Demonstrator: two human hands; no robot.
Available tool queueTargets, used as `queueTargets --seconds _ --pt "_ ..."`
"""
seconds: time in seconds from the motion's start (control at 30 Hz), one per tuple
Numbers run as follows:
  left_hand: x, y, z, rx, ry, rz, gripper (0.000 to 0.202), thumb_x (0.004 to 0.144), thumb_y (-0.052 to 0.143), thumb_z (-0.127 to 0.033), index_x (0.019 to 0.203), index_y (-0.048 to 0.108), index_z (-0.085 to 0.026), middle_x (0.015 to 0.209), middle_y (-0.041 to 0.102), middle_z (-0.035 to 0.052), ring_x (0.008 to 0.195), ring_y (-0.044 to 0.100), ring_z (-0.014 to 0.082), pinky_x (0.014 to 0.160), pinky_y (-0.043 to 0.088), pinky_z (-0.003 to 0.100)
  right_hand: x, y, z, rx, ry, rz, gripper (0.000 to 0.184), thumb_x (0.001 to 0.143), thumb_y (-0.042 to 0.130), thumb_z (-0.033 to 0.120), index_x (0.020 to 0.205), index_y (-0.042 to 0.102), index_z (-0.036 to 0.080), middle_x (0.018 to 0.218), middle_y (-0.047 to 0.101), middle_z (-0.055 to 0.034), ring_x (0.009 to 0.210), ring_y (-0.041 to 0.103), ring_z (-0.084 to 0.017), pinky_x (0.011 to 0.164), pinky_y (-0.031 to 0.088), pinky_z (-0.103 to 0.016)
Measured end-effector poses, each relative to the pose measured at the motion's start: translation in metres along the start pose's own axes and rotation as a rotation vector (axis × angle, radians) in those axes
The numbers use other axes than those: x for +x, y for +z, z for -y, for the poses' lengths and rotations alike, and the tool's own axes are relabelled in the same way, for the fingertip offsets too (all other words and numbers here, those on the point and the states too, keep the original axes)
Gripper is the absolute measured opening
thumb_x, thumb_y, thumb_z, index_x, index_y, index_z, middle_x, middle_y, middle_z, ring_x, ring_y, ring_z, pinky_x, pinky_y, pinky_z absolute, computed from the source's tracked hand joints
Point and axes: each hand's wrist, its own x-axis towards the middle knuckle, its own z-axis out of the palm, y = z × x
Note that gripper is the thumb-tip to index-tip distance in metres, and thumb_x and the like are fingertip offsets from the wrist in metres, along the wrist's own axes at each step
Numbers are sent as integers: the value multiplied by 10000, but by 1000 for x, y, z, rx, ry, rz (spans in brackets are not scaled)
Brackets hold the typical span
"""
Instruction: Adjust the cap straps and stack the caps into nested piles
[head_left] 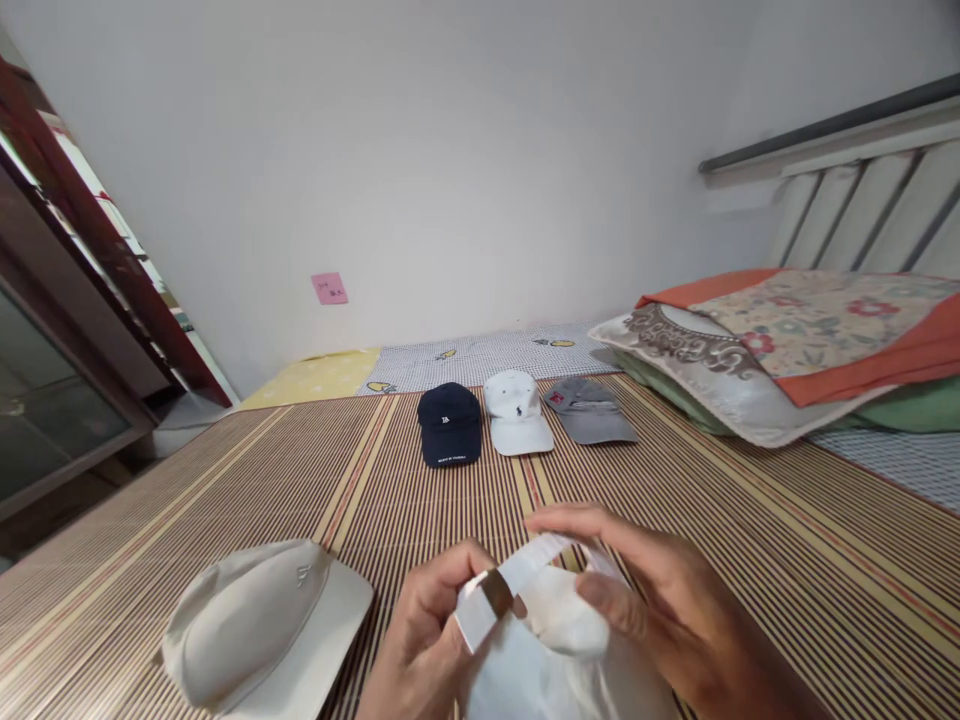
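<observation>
The off-white fabric cap [559, 675] is located at the bottom centre of the view, directly between the two hands, with its adjuster opening turned upward. Its flat white adjuster strap [531, 562] runs lengthwise from lower left to upper right, bridging the hands; the brass-coloured metal buckle [496, 594] sits at the lower-left end, so the left hand [424, 635] is the nearer one. The left hand pinches the strap end beside the buckle between thumb and fingers. The right hand [675, 610] grasps the opposite side of the cap, thumb at the opening and fingers extended over the far part of the strap. The cap's lower portion is cut off by the frame. A beige cloth cap [247, 625] lies to the left, apart from the hands, on the striped slatted mat [675, 480]. Farther forward, a navy cloth cap [450, 425], a white cloth cap with a dark emblem [517, 410] and a grey cloth cap [589, 412] form a row, left to right. No container is visible near the caps. An orange-bordered floral cushion [832, 315] rests at far right.
</observation>
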Motion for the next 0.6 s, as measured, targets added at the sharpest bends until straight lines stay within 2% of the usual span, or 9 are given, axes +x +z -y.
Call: queueTargets --seconds 0.07,0.13,0.23,0.3,0.37,0.43,0.5,0.6 --pt "-2 2 -1 8 -64 53 353 878 773 -483 724 645 -192 619 456 -28 548 320 90 494 264 208 2 3 2 41 -21 75 276 977 643 509 1126 793 332 1069 815 -38 1003 772 -255 902 622 -347" --pt "-5 2 -1 -34 -96 78 347 872 775 -487 731 644 -197 626 454 -25 552 331 95 501 269 213 4 4 0 70 -19 112 268 1007 609 486 988 797 296 927 808 -24 871 767 -216 792 609 -292" --pt "-7 0 2 -153 -89 77 346 846 794 -514 762 668 -203 660 494 -15 558 353 92 519 287 215 7 2 -7 21 55 80 363 1043 531 491 901 772 259 749 749 -4 684 707 -178 619 552 -249" --pt "-6 -2 3 -209 -74 40 345 834 813 -504 760 673 -197 672 508 -17 551 353 80 516 295 204 7 0 -11 -47 93 20 393 1051 504 500 919 782 255 749 745 -14 695 706 -187 616 556 -254" --pt "-3 -2 3 -247 -59 -34 330 828 829 -473 759 665 -196 658 505 -30 531 359 67 502 311 184 4 -2 -15 -83 96 -27 406 1048 494 529 1050 807 269 917 798 -58 875 757 -237 738 609 -303" --pt "0 -2 2 -272 -20 -149 321 814 849 -452 766 654 -202 643 510 -41 522 388 64 496 343 164 -1 -3 -17 -83 83 -25 473 1026 499 611 1262 770 304 1212 789 -99 1171 723 -312 947 613 -414" --pt "2 -3 1 -277 46 -281 316 800 861 -454 785 658 -211 654 541 -42 528 430 71 502 389 160 -6 -4 -19 -61 80 26 649 943 552 750 1418 679 326 1433 691 -112 1362 610 -371 1106 533 -534" --pt "5 -7 4 -266 151 -451 250 840 821 -453 853 700 -235 737 640 -28 580 533 97 539 474 171 -9 -7 -23 -17 93 110 952 750 670 873 1503 598 296 1543 594 -149 1430 534 -430 1181 431 -632"
